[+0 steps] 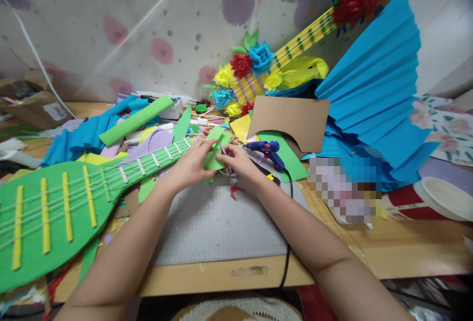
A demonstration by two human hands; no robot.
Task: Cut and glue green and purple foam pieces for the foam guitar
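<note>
My left hand is closed on a piece of green paper, its thumb and fingers pinching the sheet over the cutting mat. My right hand meets it at the paper's right edge. Its fingers are closed around a slim, pale purple tool that looks like scissors, mostly hidden by the fingers. A blue glue gun lies just beyond the right hand. Left of the hands rests a green paper-covered lute shape with yellow strips and white strings, its neck reaching toward the left hand.
The grey cutting mat lies under my forearms, with a red scrap on it. Brown cardboard, pleated blue paper and a yellow flowered instrument stand behind. A black cord crosses the table's front edge. A bucket sits right.
</note>
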